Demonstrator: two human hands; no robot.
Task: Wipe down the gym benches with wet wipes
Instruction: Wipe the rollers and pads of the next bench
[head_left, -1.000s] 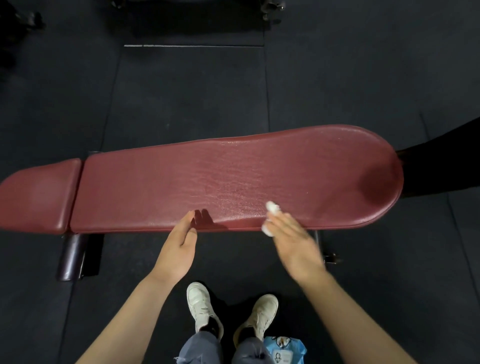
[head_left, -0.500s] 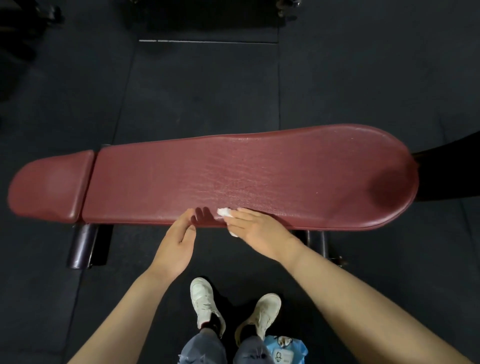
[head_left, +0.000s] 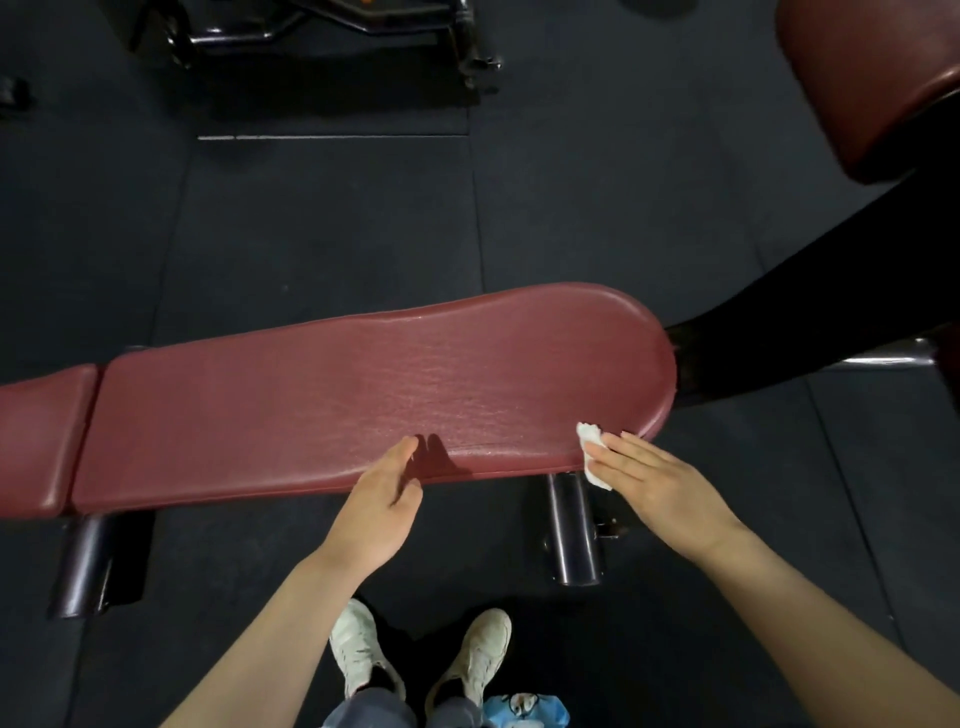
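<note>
head view | red bench pad (head_left: 363, 395) is lying long left to right | right hand (head_left: 657, 486) is pressing flat on white wipe (head_left: 592, 452) at pad's near right edge | left hand (head_left: 376, 501) is resting open, mid edge | hands are apart; right is nearer the round end

A long red desk (head_left: 322, 400) ran across the middle of the picture, with a short red pad (head_left: 39, 441) at its left end. A white wet wipe (head_left: 591, 451) lay on the desk's near edge toward the right, under the right hand (head_left: 660, 488). The left hand (head_left: 376, 506) touched the near edge at the middle. The desk stood on dark legs (head_left: 571, 525) on the black floor (head_left: 322, 234).
</note>
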